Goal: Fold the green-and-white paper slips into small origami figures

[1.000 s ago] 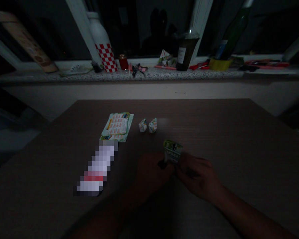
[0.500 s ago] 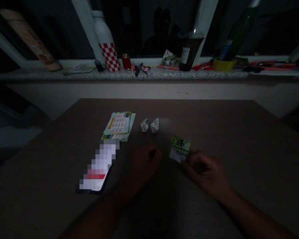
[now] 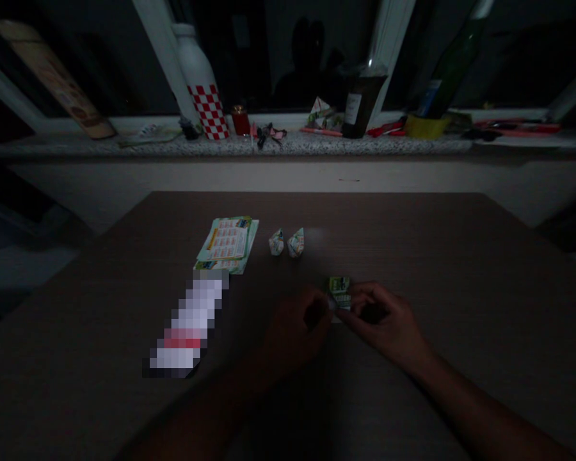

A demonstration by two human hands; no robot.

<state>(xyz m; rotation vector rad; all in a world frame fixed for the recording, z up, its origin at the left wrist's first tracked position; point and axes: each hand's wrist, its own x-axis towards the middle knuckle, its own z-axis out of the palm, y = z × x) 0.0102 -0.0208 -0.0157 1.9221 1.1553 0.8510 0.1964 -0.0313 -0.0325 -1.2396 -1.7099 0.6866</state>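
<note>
Near the table's (image 3: 461,256) middle, our left hand (image 3: 295,330) and right hand (image 3: 388,323) pinch a small folded paper (image 3: 340,293) between them, partly folded; two finished paper folds (image 3: 287,242) sit farther off, flat printed sheets (image 3: 226,243) left of those

Both hands, left (image 3: 295,333) and right (image 3: 388,323), are showing bare; forearms are showing no sleeves, rings or watch in dim light.

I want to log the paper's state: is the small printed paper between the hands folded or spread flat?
Folded. The printed paper shows as a small narrow packet pinched between the left hand and right hand.
</note>
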